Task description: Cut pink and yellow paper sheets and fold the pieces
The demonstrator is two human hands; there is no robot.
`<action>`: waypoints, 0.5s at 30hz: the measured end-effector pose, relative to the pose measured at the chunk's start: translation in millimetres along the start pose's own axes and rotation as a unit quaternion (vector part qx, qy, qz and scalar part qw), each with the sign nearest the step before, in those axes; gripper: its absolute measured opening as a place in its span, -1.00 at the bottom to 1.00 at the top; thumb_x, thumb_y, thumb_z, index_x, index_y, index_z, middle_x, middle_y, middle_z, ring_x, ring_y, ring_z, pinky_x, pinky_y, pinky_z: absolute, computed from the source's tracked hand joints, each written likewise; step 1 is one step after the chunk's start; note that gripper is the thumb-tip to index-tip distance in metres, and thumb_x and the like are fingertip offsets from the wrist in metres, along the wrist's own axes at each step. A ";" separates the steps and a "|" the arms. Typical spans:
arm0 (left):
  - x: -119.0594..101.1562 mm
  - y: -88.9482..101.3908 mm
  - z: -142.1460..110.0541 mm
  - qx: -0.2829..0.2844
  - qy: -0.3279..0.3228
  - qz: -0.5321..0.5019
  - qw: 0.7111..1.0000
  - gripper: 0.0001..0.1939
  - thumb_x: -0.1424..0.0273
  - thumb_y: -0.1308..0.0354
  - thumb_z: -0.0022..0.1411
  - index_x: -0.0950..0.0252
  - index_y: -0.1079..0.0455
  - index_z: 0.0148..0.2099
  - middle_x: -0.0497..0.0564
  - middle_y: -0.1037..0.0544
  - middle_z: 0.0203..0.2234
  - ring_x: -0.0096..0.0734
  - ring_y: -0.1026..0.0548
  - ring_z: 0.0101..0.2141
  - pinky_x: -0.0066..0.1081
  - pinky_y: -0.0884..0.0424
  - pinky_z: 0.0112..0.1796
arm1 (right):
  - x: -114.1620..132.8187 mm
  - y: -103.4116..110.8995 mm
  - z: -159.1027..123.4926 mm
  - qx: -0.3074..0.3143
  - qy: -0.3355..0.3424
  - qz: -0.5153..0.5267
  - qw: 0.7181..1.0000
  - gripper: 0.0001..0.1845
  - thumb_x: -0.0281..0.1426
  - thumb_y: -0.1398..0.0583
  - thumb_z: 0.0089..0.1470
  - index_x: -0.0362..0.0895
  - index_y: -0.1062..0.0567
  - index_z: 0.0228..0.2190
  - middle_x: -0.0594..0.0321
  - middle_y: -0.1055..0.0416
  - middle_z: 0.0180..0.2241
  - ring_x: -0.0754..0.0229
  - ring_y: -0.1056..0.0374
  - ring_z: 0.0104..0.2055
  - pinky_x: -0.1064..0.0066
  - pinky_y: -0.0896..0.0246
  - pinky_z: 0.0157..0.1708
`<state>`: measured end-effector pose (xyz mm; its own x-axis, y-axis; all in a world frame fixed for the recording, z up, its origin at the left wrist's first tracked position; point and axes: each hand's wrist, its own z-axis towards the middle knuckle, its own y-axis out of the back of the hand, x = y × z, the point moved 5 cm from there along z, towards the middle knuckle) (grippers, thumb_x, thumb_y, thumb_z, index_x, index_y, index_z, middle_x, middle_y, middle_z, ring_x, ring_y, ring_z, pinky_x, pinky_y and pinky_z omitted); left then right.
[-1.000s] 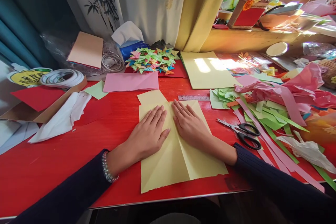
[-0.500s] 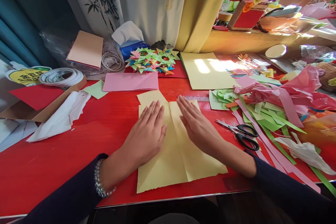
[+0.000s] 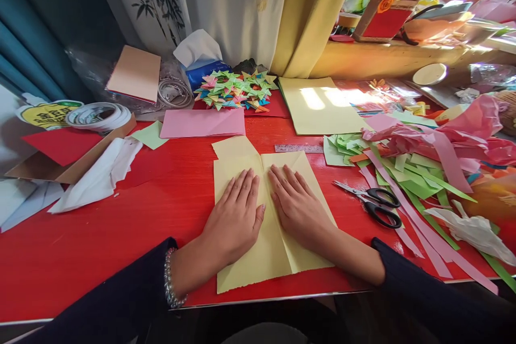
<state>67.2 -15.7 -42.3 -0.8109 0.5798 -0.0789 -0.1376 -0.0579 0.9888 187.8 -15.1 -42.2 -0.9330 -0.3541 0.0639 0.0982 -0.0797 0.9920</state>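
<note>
A pale yellow sheet of paper (image 3: 258,266) lies on the red table, creased down its middle, with a ragged near edge and an uneven far edge. My left hand (image 3: 237,215) rests flat on its left half, fingers stretched out and pointing away from me. On the right half, just past the crease, lies my right hand (image 3: 296,204), also flat with fingers extended. Neither hand grips anything. Beyond the sheet's far right edge is a clear ruler (image 3: 298,148). Black-handled scissors (image 3: 373,201) lie to the right of my right hand.
Green paper scraps (image 3: 419,177) and pink paper strips (image 3: 443,250) cover the right side. Behind are a pink folded paper (image 3: 203,123), folded paper stars (image 3: 234,90) and a yellow paper stack (image 3: 322,113). Tape rolls (image 3: 99,116) sit in a cardboard tray (image 3: 66,174) at left.
My right hand has come down flatter on the paper and slid nearer to me. My left hand has shifted slightly right and nearer. The view has moved a little.
</note>
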 end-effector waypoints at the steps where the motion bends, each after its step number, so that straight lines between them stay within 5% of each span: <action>1: -1.1 -0.1 -0.3 0.001 0.005 0.002 1.000 -0.42 0.30 0.30 0.36 0.57 0.04 0.30 0.27 0.02 0.28 -0.14 0.09 0.28 -0.13 0.03 0.24 | 0.7 -0.1 -0.4 0.001 -0.003 -0.001 1.000 -0.44 -0.40 0.17 0.25 -0.37 -0.09 0.22 0.08 0.11 0.29 -0.10 0.23 0.32 0.03 0.12 0.24; 8: -1.5 0.2 -0.6 0.002 0.020 -0.006 1.000 -0.40 0.29 0.30 0.36 0.61 0.05 0.30 0.31 0.03 0.28 -0.12 0.10 0.28 -0.09 0.01 0.23 | -2.0 -0.6 1.2 -0.004 -0.014 0.038 0.999 -0.44 -0.39 0.16 0.25 -0.35 -0.12 0.21 0.07 0.09 0.28 -0.07 0.26 0.33 0.02 0.18 0.26; 15: -10.5 20.7 -15.5 -0.024 -0.003 0.008 1.000 -0.39 0.25 0.28 0.36 0.59 0.08 0.31 0.30 0.06 0.29 -0.12 0.11 0.28 -0.10 -0.05 0.22 | -3.1 16.8 -18.9 -0.062 0.038 0.102 0.992 -0.45 -0.43 0.19 0.27 -0.33 -0.02 0.24 0.06 0.11 0.29 0.19 0.28 0.34 0.13 0.21 0.28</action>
<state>64.1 -35.6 -23.0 -0.8102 0.5829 -0.0615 -0.1507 -0.1058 0.9829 198.9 -33.0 -27.8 -0.8609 -0.4435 0.2494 0.3293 -0.1121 0.9375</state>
